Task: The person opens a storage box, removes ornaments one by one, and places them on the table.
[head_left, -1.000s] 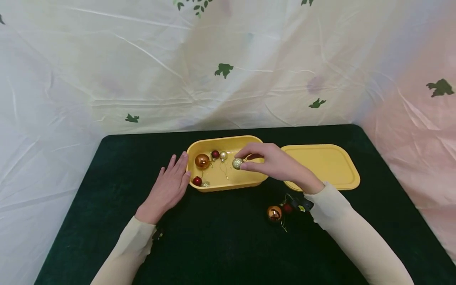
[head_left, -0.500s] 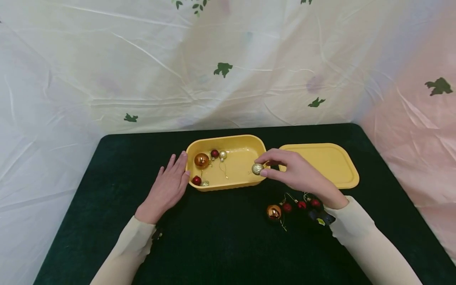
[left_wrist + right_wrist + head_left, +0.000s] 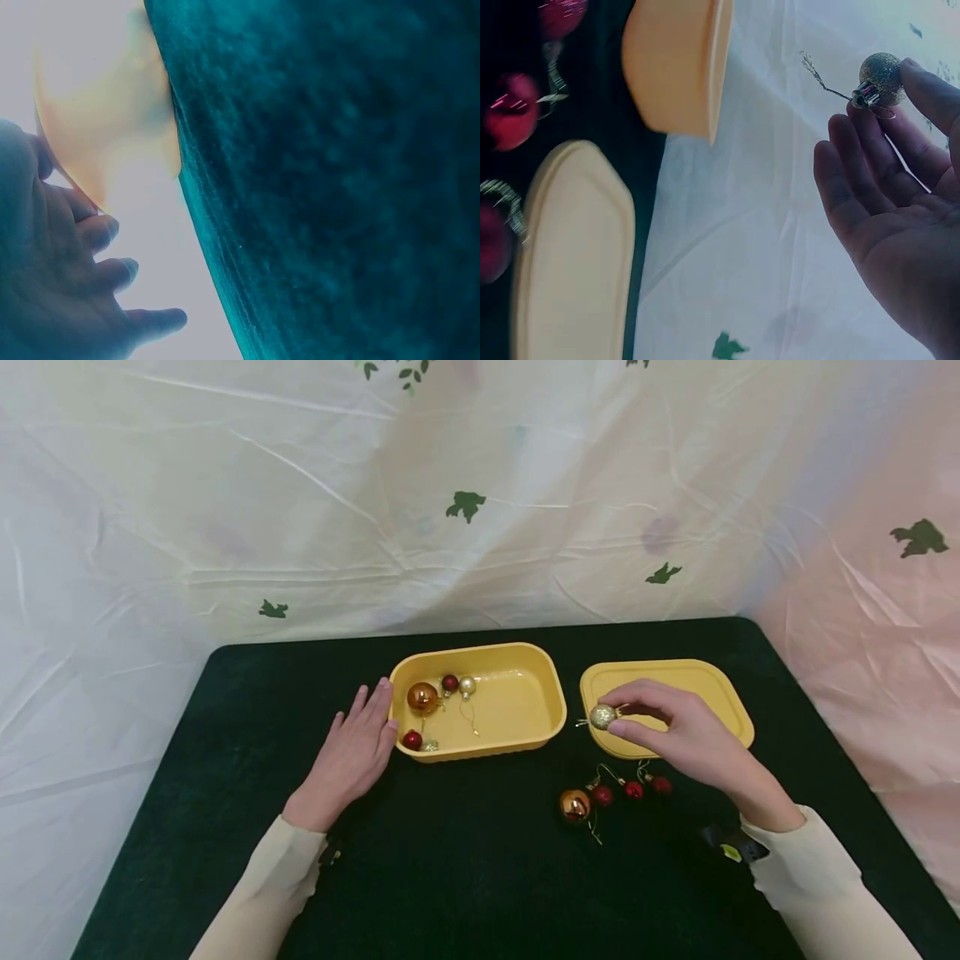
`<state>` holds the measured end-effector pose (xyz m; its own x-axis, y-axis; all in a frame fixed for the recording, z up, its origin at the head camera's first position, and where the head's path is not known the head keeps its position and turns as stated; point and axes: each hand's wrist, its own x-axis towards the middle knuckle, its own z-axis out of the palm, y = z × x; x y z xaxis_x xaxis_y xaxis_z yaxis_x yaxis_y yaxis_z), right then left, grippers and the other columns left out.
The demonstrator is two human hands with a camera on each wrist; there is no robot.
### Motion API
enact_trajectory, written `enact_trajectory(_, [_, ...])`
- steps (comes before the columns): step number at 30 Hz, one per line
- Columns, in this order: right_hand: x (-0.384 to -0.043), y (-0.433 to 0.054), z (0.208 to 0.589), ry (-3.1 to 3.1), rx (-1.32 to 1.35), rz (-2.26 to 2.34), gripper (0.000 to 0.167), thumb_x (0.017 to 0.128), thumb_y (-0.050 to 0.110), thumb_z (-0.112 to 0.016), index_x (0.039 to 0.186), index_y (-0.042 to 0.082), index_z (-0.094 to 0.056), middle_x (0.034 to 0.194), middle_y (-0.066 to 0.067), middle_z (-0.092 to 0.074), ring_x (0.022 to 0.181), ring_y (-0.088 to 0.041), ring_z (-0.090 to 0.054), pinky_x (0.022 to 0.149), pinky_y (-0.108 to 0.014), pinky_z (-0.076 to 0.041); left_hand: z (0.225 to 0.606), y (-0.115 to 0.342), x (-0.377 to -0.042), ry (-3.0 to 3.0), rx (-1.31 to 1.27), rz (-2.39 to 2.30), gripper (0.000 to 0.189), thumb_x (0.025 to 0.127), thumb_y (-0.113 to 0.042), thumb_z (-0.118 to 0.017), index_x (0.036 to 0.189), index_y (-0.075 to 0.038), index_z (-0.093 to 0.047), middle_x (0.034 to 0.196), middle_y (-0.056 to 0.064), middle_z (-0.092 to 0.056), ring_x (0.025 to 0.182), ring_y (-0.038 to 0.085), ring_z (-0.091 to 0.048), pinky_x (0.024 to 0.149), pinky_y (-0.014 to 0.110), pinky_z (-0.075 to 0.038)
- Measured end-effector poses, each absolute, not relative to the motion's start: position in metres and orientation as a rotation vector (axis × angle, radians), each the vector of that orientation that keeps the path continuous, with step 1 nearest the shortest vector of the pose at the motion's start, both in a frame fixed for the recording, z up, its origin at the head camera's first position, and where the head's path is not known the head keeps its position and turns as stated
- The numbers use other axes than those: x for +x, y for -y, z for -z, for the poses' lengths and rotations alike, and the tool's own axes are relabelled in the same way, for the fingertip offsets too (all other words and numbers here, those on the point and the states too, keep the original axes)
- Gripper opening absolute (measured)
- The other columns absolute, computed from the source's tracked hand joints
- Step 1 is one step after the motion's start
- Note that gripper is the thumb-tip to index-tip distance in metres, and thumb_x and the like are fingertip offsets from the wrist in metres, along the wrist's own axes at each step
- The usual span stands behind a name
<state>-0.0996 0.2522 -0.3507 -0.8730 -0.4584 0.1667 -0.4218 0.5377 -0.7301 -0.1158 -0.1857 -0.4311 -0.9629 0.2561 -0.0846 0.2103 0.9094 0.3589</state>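
Note:
In the head view my right hand (image 3: 678,731) pinches a gold glitter bauble (image 3: 603,717) between thumb and fingertips, over the left part of the yellow lid (image 3: 720,702). The right wrist view shows the bauble's metal cap and hanging string. My left hand (image 3: 348,756) touches the left wall of the yellow box (image 3: 517,745) with straight fingers. Inside the box lie a large orange bauble (image 3: 422,697), a dark red bauble (image 3: 449,683), a smooth gold bauble (image 3: 467,686), a red bauble (image 3: 412,740) and a small gold glitter bauble (image 3: 430,746).
In front of the lid, on the dark green cloth (image 3: 465,860), lie an orange bauble (image 3: 575,805) and three red baubles (image 3: 633,789) with strings. A pale patterned curtain (image 3: 337,510) stands behind the table's back edge.
My right hand has carried the gold glitter bauble rightward, from above the box to above the lid. The red baubles by the lid have come into full sight. My left hand stays put.

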Motion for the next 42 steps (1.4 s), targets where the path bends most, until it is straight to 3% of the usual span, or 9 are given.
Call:
enact_trajectory(11, [-0.080,-0.288,0.371,-2.756,-0.581,1.323,0.027,0.102,0.014,-0.068,0.128,0.019,-0.070,0.116,0.002,-0.068,0.104,-0.010,-0.062,0.092,-0.011,-0.049,0.433,0.187,-0.115,-2.922,0.330,-0.583,0.067,0.113,-0.044,-0.027,0.167,-0.022,0.005,0.174,0.002,-0.001,0.159,0.033,-0.001,0.121,0.069,-0.011])
enact_trajectory(22, [-0.066,-0.317,0.387,-2.814,-0.440,1.223,0.029,0.101,0.018,-0.070,0.130,0.018,-0.068,0.118,0.000,-0.067,0.096,-0.009,-0.066,0.079,-0.014,-0.054,0.434,0.187,-0.115,-2.937,0.339,-0.575,0.067,0.113,-0.044,-0.028,0.167,-0.020,0.005,0.174,0.005,-0.003,0.159,0.033,-0.002,0.121,0.069,-0.012])
enact_trajectory(32, [-0.055,-0.344,0.404,-2.862,-0.257,1.099,0.030,0.101,0.029,-0.070,0.128,0.015,-0.069,0.120,-0.005,-0.068,0.096,0.003,-0.064,0.077,-0.011,-0.053,0.434,0.186,-0.113,-2.925,0.318,-0.587,0.068,0.113,-0.043,-0.029,0.167,-0.020,0.005,0.174,0.001,-0.001,0.159,0.031,-0.001,0.122,0.068,-0.011])
enact_trajectory(42, [-0.048,-0.365,0.422,-2.830,-0.193,1.056,0.036,0.101,0.030,-0.070,0.131,0.010,-0.067,0.118,-0.010,-0.071,0.094,0.002,-0.066,0.075,-0.015,-0.055,0.434,0.185,-0.115,-2.939,0.344,-0.576,0.068,0.113,-0.043,-0.029,0.167,-0.021,0.005,0.174,0.003,-0.003,0.159,0.032,-0.002,0.122,0.069,-0.012])
